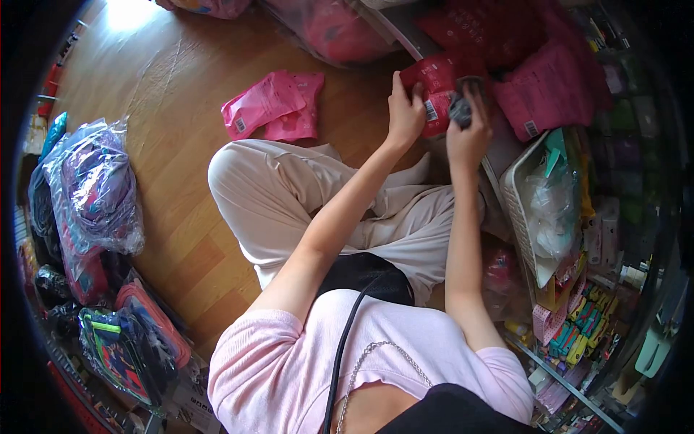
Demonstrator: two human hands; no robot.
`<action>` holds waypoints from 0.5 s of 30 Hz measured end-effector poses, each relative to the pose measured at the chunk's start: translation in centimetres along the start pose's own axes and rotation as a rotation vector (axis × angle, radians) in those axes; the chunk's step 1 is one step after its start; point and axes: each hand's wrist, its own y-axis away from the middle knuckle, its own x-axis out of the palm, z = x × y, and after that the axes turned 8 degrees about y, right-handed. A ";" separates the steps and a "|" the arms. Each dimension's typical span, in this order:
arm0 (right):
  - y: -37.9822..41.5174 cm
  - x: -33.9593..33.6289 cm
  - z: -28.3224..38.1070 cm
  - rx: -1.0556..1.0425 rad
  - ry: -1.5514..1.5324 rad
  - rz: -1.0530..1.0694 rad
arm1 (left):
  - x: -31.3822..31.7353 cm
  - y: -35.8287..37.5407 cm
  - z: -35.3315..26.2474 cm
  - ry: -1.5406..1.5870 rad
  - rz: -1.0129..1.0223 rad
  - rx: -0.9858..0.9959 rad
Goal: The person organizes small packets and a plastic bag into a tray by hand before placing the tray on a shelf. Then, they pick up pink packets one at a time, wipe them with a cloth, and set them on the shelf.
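Note:
A red packet [436,76] with pale print and a barcode label is held up in front of my crossed legs. My left hand [406,112] grips its left edge, thumb on the near face. Against the packet's right side, my right hand [470,134] is closed round a crumpled dark grey cloth-like wad [460,110]. What kind of thing the wad is, I cannot make out. Just right of this hand lies a pink packet [542,94] with a barcode.
Two overlapping pink packets [275,107] lie on the wooden floor [181,246]. A white basket [517,195] with clear plastic bags stands at right, near small colourful goods [582,325]. Plastic-wrapped bags [94,188] line the left side. More red packets [477,29] are piled ahead.

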 end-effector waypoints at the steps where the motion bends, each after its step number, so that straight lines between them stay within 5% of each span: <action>1: 0.8 -0.2 0.8 -0.094 0.069 -0.009 | 0.0 0.0 0.0 -0.002 0.016 -0.010; 4: -0.7 0.2 2.8 -0.356 0.083 0.181 | -0.4 -0.1 1.5 0.036 0.072 0.065; 9: -6.2 2.9 -0.1 -0.363 0.044 0.321 | -0.4 -0.1 1.5 -0.024 0.045 0.065; 11: -6.9 3.1 -1.2 -0.079 -0.088 0.297 | -0.2 -0.1 0.9 -0.009 0.034 0.049; 15: -4.0 2.0 -1.3 0.014 0.054 0.113 | 0.1 0.3 0.3 0.023 -0.012 -0.004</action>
